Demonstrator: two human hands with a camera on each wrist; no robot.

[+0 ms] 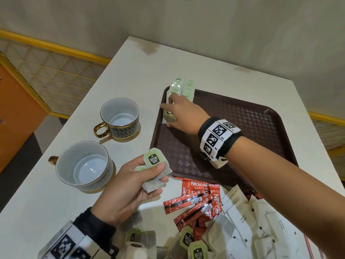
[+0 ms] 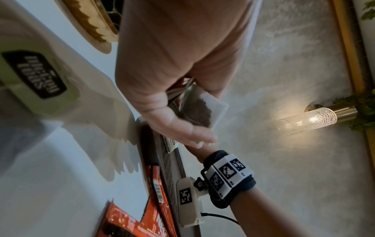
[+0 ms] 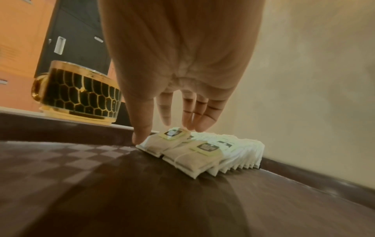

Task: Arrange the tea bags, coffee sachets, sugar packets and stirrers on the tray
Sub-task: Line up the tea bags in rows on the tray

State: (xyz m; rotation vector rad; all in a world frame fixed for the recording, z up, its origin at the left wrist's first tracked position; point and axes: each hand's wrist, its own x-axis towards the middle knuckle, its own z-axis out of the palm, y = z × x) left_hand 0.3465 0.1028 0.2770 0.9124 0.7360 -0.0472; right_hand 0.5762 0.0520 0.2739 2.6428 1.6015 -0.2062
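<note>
A brown tray (image 1: 242, 128) lies on the white table. Two neat rows of green-tagged tea bags (image 1: 187, 90) stand overlapped in its far left corner. My right hand (image 1: 168, 112) reaches over them with straight fingers; in the right wrist view the hand (image 3: 166, 133) has its thumb at the near edge of the front tea bag (image 3: 162, 142) and its fingertips on top. By the tray's near left corner my left hand (image 1: 149, 171) grips a small bunch of tea bags (image 1: 154, 159), one bag (image 2: 201, 110) showing between thumb and fingers.
Red coffee sachets (image 1: 194, 202), white sugar packets (image 1: 242, 217) and loose tea bags (image 1: 186, 240) lie heaped on the table in front of the tray. Two dark gold-trimmed cups (image 1: 119, 118) (image 1: 84, 165) stand left of the tray. A wall runs behind the table.
</note>
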